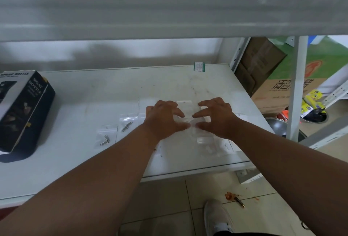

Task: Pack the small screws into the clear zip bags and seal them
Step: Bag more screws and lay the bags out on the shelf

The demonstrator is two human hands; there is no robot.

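Two bare forearms reached up from the lower frame. The left hand (pixel 163 117) and right hand (pixel 216 116) met at centre over a clear zip bag (pixel 189 120), thumbs and forefingers pinching it. Two filled bags (pixel 126 125) lay just left; empty bags (pixel 207 143) lay lower right, near the white table (pixel 75 160) front edge. A spray bottle box (pixel 22 111) occupied the far left. The upper table stood open.
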